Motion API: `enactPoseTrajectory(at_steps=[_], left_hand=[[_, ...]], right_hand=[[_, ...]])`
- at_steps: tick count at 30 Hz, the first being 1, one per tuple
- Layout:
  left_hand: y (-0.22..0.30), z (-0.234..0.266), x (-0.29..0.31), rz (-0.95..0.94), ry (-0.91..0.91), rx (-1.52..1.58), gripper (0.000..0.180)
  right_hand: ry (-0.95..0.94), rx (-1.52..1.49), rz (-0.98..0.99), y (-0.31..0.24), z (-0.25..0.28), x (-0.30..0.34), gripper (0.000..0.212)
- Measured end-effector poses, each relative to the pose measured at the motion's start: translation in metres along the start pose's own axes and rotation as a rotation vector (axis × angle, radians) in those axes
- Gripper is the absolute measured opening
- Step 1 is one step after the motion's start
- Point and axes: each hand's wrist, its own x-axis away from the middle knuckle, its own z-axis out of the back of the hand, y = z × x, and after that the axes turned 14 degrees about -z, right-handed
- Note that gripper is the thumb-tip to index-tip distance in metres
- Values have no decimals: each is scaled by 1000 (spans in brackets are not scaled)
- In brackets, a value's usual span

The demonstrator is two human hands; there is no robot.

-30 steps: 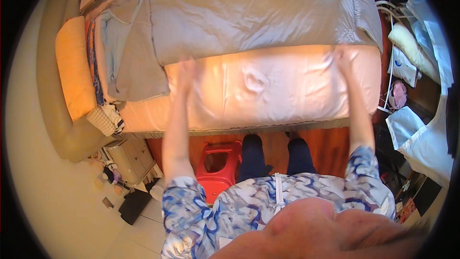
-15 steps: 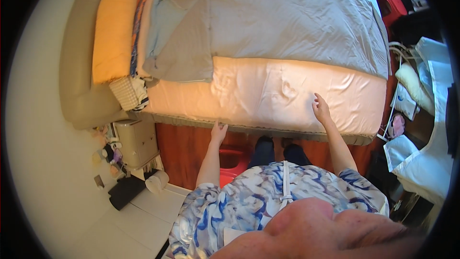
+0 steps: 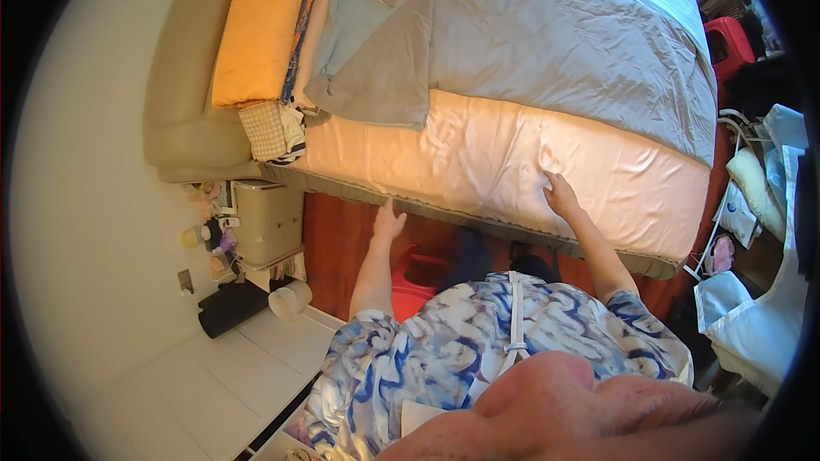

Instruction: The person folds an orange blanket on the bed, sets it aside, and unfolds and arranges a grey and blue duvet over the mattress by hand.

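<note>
A bed with a peach-pink sheet (image 3: 487,162) lies in front of me, and a grey-blue quilt (image 3: 547,43) covers its far part, with one corner folded over. My left hand (image 3: 389,220) is at the bed's near edge, by the dark ruffled border (image 3: 444,212). One of its fingers points forward at that edge and the thumb stands apart; I see nothing held. Over the sheet, near its wrinkles, is my right hand (image 3: 561,196), fingers loosely apart and empty. Whether it touches the fabric I cannot tell.
A folded orange bedding roll (image 3: 265,26) and a checked cloth (image 3: 266,130) lie by the padded headboard (image 3: 184,111). A bedside cabinet (image 3: 266,218) stands left, a red plastic stool (image 3: 414,290) near my legs. At right are a white rack (image 3: 713,243) and white fabric (image 3: 752,316).
My view has turned, so the bed appears shifted rightward and tilted. My left hand's finger now extends forward at the edge. My right hand has moved slightly left over the sheet.
</note>
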Motion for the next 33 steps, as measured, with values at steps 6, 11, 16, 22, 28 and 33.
enactPoseTrajectory(at_steps=[6, 11, 16, 22, 28, 33], left_hand=[[-56, 22, -104, -102, 103, -16, 55], [-122, 90, -280, -474, 351, -275, 49], [-158, 50, -355, -720, 265, -719, 46], [-237, 126, -461, -630, 457, -627, 34], [-205, 145, -447, -291, -189, -309, 32], [-281, 97, -338, -258, -399, -98, 31]], right_hand=[[32, 207, -43, -67, -37, -76, 45], [408, 405, 27, -182, -146, -237, 43], [721, 742, 135, -205, -204, -322, 48], [690, 693, -158, -265, -235, -417, 33], [221, 623, -29, -180, -187, -414, 19], [26, 731, -89, -115, -190, -292, 17]])
